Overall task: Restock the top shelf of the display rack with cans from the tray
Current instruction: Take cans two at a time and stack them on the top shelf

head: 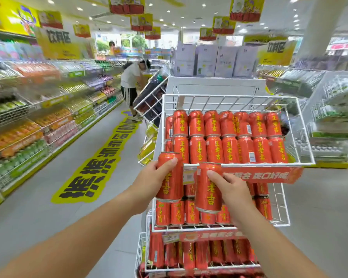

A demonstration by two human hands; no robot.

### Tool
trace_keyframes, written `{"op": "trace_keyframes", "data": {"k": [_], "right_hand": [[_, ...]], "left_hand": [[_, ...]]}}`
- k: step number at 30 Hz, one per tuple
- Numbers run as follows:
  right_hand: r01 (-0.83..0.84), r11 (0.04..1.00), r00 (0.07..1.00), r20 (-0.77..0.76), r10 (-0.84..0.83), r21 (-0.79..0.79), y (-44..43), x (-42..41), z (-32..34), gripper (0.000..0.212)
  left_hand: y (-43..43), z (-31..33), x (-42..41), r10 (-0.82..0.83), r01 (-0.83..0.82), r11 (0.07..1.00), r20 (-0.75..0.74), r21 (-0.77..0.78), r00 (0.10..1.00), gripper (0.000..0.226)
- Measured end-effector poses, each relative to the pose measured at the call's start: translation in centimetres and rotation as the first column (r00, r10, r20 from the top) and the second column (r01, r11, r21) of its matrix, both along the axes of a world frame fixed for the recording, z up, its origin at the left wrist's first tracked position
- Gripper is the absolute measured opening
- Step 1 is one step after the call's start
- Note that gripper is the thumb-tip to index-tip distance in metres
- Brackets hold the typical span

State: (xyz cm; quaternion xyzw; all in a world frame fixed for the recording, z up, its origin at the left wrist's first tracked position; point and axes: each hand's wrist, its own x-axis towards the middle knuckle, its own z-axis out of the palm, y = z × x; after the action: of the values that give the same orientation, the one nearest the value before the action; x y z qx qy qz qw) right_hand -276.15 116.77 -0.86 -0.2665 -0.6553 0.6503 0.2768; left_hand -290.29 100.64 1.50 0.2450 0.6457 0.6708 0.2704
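My left hand (149, 178) grips a red can with yellow lettering (172, 187), held upright just below the front left corner of the top shelf. My right hand (232, 189) grips a second red can (207, 195) upright beside it, in front of the shelf's red price strip. The top shelf (237, 97) is a white wire basket tilted toward me. Two rows of the same red cans (229, 137) stand in it, with bare wire behind them. No tray is in view.
Two lower shelves of the rack (279, 209) hold more red cans. An aisle with a yellow floor sticker (96, 163) runs to the left past stocked drink shelves (28, 117). A person (131, 85) bends at another rack further down the aisle.
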Motion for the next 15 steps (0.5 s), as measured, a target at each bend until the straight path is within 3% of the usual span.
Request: {"op": "trace_keyframes", "data": {"k": [11, 15], "right_hand": [[-0.02, 0.998, 1.0, 0.001, 0.02, 0.054, 6.7, -3.5, 7.9, 0.037], [-0.028, 0.992, 0.997, 0.069, 0.019, 0.126, 10.3, -6.4, 8.3, 0.088]], "left_hand": [[5.6, 7.4, -2.6, 0.099, -0.105, 0.994, -0.139, -0.034, 0.985, 0.038], [8.2, 7.4, -4.0, 0.208, -0.231, 0.969, -0.201, -0.094, 0.957, 0.055]]}}
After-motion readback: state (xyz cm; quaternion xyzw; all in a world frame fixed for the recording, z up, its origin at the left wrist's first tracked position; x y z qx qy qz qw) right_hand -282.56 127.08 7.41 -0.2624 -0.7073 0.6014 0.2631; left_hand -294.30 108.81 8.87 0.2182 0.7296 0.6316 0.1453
